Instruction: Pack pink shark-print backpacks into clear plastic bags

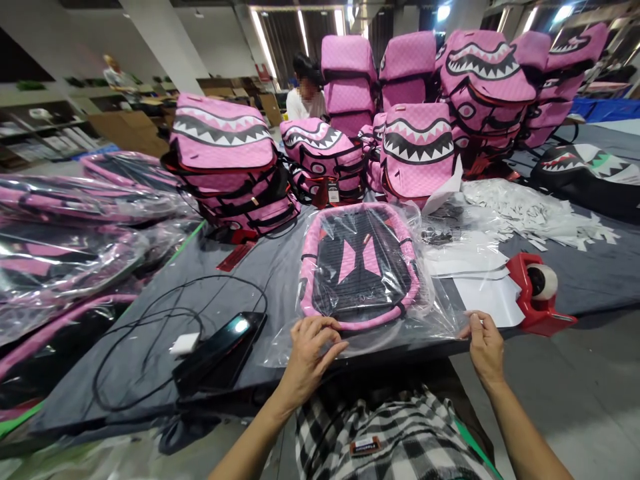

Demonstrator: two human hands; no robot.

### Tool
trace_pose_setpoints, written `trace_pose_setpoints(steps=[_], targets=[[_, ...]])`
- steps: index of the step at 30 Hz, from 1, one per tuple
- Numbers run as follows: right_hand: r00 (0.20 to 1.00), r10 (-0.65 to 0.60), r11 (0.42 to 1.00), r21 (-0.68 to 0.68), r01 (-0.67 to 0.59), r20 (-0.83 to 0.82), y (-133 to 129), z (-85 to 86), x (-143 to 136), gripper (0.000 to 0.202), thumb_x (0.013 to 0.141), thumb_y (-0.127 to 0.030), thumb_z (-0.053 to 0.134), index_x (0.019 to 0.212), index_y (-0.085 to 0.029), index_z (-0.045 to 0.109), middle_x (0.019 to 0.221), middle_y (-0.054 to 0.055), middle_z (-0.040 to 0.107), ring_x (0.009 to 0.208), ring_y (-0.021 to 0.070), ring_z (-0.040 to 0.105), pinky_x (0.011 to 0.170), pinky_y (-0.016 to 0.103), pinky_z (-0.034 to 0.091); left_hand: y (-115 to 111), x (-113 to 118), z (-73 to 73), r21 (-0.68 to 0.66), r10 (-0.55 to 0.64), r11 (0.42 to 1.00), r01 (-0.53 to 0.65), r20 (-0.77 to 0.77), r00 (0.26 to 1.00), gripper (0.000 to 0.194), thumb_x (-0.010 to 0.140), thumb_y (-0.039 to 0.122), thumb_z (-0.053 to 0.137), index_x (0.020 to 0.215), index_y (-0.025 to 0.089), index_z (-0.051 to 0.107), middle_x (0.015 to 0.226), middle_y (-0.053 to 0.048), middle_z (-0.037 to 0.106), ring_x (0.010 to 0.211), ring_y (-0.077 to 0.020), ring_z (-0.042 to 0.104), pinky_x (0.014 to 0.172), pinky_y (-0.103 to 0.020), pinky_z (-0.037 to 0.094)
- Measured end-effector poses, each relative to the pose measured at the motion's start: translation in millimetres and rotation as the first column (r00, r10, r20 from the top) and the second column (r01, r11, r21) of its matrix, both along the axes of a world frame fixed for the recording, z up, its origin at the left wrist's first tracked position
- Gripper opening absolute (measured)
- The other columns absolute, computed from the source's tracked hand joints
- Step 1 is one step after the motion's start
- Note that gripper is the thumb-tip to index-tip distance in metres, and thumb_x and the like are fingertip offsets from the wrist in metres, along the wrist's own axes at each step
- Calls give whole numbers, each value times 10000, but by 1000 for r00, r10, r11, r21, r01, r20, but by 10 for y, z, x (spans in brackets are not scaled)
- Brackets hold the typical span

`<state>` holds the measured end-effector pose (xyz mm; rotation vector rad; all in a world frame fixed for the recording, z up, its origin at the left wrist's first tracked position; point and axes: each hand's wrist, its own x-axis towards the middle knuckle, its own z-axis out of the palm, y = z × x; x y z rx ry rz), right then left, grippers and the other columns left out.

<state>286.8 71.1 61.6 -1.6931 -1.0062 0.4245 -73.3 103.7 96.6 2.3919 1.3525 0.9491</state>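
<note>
A pink and black backpack (364,260) lies with its padded back panel up, inside a clear plastic bag (440,313) at the table's front edge. My left hand (311,350) rests on the bag at the backpack's lower edge, its fingers bent and the thumb apart from them. At the bag's right front corner, my right hand (484,343) pinches the plastic between thumb and fingers. Just past that hand stands a red tape dispenser (537,300) with a roll in it.
Stacked pink shark-mouth backpacks (223,133) line the back. Wrapped backpacks (65,260) lie at left. A black phone (220,353), white charger (185,343) and looped cable sit left of the bag. Paper sheets (487,297) and white strips (540,210) lie at right. A person (306,100) is behind.
</note>
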Motion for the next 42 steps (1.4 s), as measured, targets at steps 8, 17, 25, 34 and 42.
trace_pose_setpoints(steps=[8, 17, 25, 34, 42], targets=[[997, -69, 998, 17, 68, 36, 40, -38, 15, 635, 833, -787, 445, 936, -193, 644, 481, -29, 565, 481, 181, 555, 591, 296, 460, 269, 49, 143, -153, 22, 988, -5, 110, 994, 281, 904, 381, 621, 685, 206, 620, 863, -21, 679, 902, -204, 591, 935, -412, 339], [992, 88, 987, -130, -100, -95, 277, -46, 138, 667, 725, -834, 533, 854, -190, 646, 520, -1, 606, 457, 189, 568, 504, 315, 483, 727, 73, 126, -583, -12, 772, 255, 387, 922, 360, 709, 432, 731, 524, 178, 556, 744, -16, 555, 725, -149, 525, 718, -285, 433], [905, -349, 936, 34, 351, 242, -212, 404, 1243, 550, 713, -699, 630, 902, -187, 695, 810, 74, 707, 685, 204, 610, 700, 343, 494, 657, 74, 134, -561, 2, 789, 249, 408, 913, 353, 732, 462, 700, 553, 191, 560, 755, -21, 569, 728, -165, 551, 708, -283, 457], [936, -300, 912, -231, 338, 185, -8, 450, 1926, 701, 602, -797, 560, 753, -135, 732, 666, 75, 690, 585, 178, 567, 525, 273, 417, 789, -46, -37, -566, -87, 796, 214, 244, 966, 586, 688, 780, 629, 543, 216, 571, 739, -41, 622, 742, -216, 586, 730, -317, 498], [942, -318, 909, -248, 335, 107, -20, 325, 1985, 459, 560, -596, 664, 620, -143, 702, 551, 57, 649, 536, 167, 536, 527, 273, 388, 926, -159, -169, -586, -189, 779, 222, 119, 975, 623, 727, 822, 560, 589, 221, 647, 831, -62, 666, 837, -242, 626, 822, -335, 529]])
